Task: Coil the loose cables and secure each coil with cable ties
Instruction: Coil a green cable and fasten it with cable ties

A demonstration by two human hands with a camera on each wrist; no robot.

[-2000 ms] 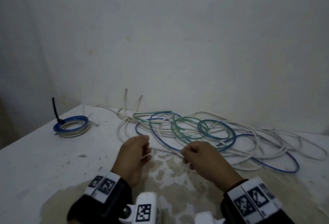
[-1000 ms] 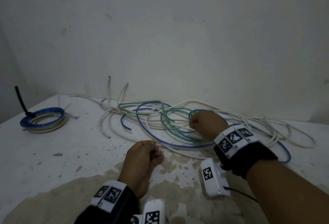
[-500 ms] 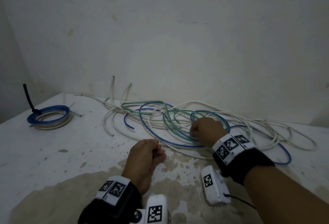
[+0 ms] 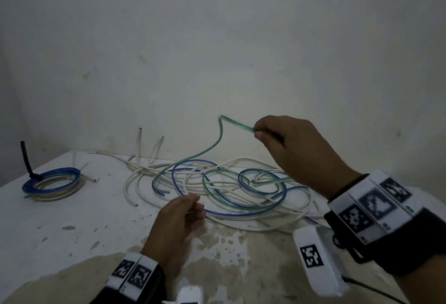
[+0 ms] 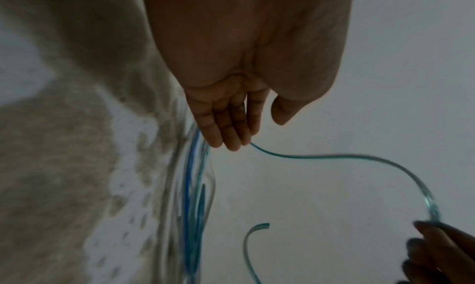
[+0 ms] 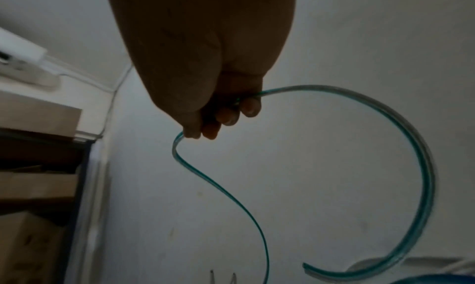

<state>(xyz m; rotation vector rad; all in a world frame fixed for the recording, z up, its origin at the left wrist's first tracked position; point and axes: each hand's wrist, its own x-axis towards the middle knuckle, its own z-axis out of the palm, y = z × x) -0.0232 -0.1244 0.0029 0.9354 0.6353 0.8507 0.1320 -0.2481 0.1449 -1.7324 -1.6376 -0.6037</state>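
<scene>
Your white table [image 4: 60,226], stained brown along its near edge, stands against a pale wall [image 4: 217,38]. Take the tangle of loose cables [image 4: 229,197] as your landmark: white, blue and green strands lie looped together on the table near the wall. Well to the left of the tangle sits a finished coil [image 4: 52,183], blue over white, bound by a black cable tie [image 4: 26,159] whose tail stands upright. Above the tangle your right hand [image 4: 294,149] is raised, its fingers curled around a green cable [image 4: 210,149] near its free end; the strand bends sharply, then drops into the tangle. Just in front of the tangle, your left hand [image 4: 178,221] hovers over the table with fingers straight and close together, thumb apart, gripping nothing.
</scene>
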